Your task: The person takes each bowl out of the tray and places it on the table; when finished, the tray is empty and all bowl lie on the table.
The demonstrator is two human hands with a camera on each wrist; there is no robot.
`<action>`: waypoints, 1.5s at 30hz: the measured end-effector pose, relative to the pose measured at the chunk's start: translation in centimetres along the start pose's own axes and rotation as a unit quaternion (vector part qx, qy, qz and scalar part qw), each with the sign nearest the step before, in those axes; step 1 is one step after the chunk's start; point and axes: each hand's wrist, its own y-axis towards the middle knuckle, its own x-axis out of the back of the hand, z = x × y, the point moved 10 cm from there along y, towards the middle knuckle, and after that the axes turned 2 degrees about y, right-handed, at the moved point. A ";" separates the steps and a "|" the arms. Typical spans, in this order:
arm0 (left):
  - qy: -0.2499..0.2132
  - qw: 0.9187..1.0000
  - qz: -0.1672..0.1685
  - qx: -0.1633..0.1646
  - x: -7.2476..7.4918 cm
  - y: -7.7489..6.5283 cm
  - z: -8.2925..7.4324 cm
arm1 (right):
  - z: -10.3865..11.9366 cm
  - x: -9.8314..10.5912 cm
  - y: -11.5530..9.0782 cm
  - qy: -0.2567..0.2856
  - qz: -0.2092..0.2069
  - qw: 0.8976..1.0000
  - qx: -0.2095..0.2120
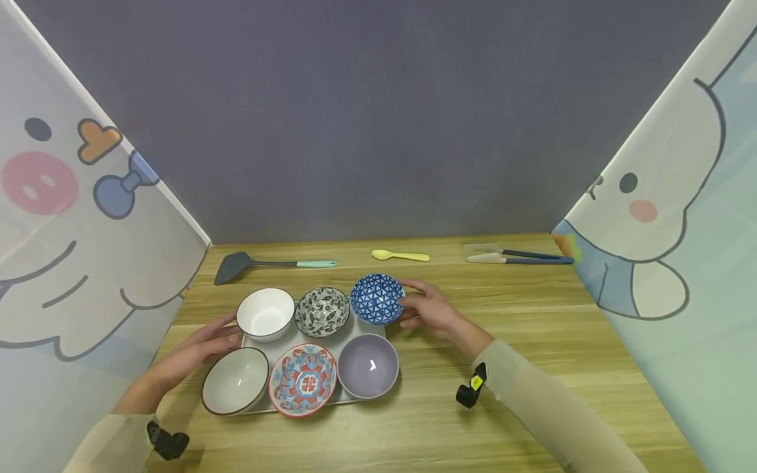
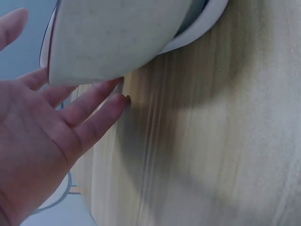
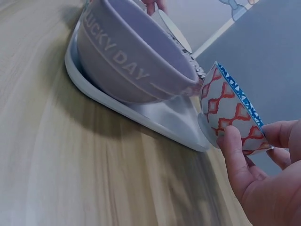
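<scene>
A white tray (image 1: 260,343) carries six bowls in two rows, several overhanging its edges. At the back right, my right hand (image 1: 430,307) grips the side of a blue-patterned bowl (image 1: 376,299); the right wrist view shows the thumb on its red-patterned outer wall (image 3: 225,103) and fingers by the rim. My left hand (image 1: 198,348) rests with fairly straight fingers beside a plain white bowl (image 1: 265,314); their contact is partly hidden in the left wrist view behind a cream bowl (image 2: 113,37). Also there are a black-and-white leaf bowl (image 1: 322,312), a red-and-blue flowered bowl (image 1: 303,380) and a purple bowl (image 1: 368,365).
Along the back of the wooden table (image 1: 503,407) lie a dark spatula (image 1: 233,266) with a mint handle, a yellow spoon (image 1: 401,255) and dark-handled tongs (image 1: 520,258). A grey wall (image 1: 378,118) stands behind, with cartoon-printed panels on both sides.
</scene>
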 end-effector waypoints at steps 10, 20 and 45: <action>0.043 0.998 0.031 -0.039 -0.7 0.7 -1.2 | 1.4 4.0 -1.1 0.003 -0.023 1.000 0.021; 0.166 0.986 0.008 -0.014 -1.1 1.6 -2.5 | 1.0 7.9 -1.7 0.004 -0.060 0.998 0.002; 0.304 0.951 0.040 -0.027 -2.8 3.4 -5.5 | -0.8 11.8 -2.3 -0.004 -0.077 0.997 0.000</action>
